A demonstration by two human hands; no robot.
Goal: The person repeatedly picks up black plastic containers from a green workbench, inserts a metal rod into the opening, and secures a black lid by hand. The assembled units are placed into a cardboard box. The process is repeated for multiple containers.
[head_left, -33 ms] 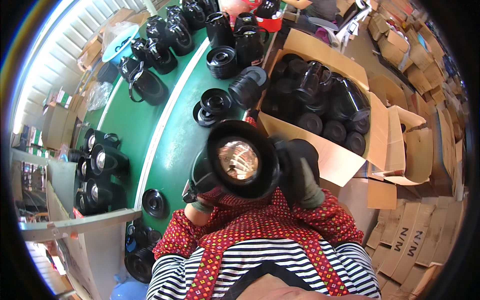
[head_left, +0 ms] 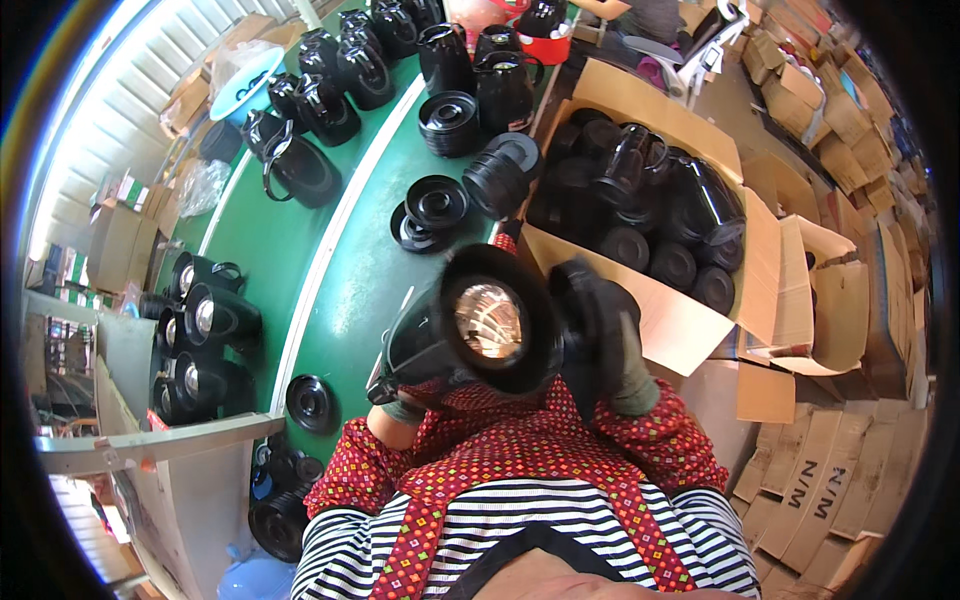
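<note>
We find a black jug body (head_left: 470, 335) held up close before the chest, above the near edge of the green worktable (head_left: 330, 290). Its open mouth faces up toward the camera, so that its long axis runs nearly along our line of sight, tipped slightly toward the left; a shiny silvered lining shows inside the mouth.

The left hand (head_left: 405, 375), in a dark glove, is wrapped around the lower left side of the jug body and clamped on it. The right hand (head_left: 600, 335), also in a dark glove, sits against the right rim of the mouth with fingers curled; we cannot tell whether it grips the rim or only rests on it. Both forearms wear red patterned sleeves (head_left: 650, 440).

To the right, just beside the hands, stands an open cardboard box (head_left: 690, 330) packed with further black jug bodies. On the table beyond the hands lie stacked black round lids (head_left: 435, 205) and one black jug lying on its side (head_left: 503, 172). Upright black jugs with handles (head_left: 300, 165) line the far left of the table, and more with silvered mouths (head_left: 205, 320) stand at the left edge. Flattened cartons (head_left: 820, 480) lie on the floor to the right.
</note>
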